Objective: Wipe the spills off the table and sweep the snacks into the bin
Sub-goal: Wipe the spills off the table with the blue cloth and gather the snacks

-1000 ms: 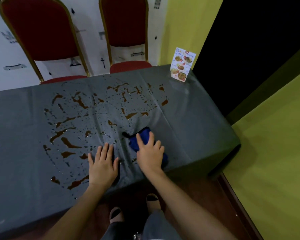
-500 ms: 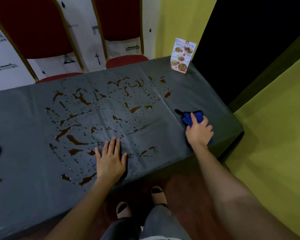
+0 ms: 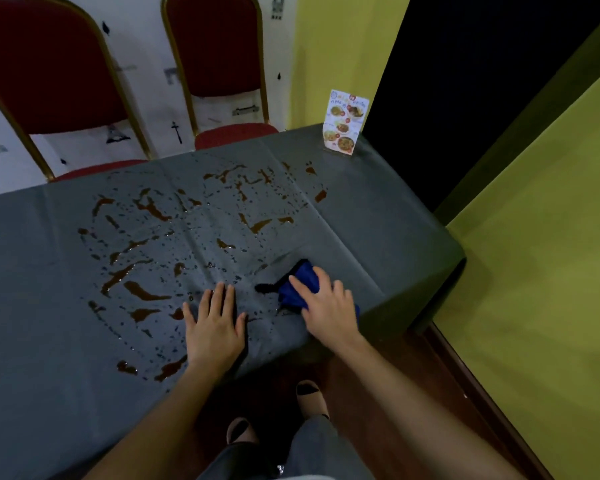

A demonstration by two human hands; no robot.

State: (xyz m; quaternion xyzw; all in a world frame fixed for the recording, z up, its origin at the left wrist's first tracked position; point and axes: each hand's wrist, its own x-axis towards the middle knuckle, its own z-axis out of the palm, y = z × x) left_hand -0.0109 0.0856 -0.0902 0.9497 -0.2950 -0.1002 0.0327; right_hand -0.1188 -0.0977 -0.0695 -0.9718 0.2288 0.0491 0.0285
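Edges: the counter (image 3: 378, 216) is showing bare grey room toward its right edge and its far right corner, where a menu card (image 3: 343, 123) is standing.
Spills: brown spills (image 3: 146, 292) are spreading across the middle to the near edge.
Cloth: the blue cloth (image 3: 307, 275) is lying by the near edge, under the right hand (image 3: 329, 306).
Right hand: palm down, fingers (image 3: 298, 287) loosely extended and pressing the cloth.
Left hand: the left hand (image 3: 215, 323) is resting flat beside the cloth, fingers straight and released.

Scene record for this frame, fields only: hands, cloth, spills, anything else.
left hand: flat on table, fingers straight
right hand: presses cloth onto table near front edge
spills: brown streaks and droplets, mostly left of and behind the cloth
menu card: upright, far right corner
chairs: two, behind table
bin: not in view
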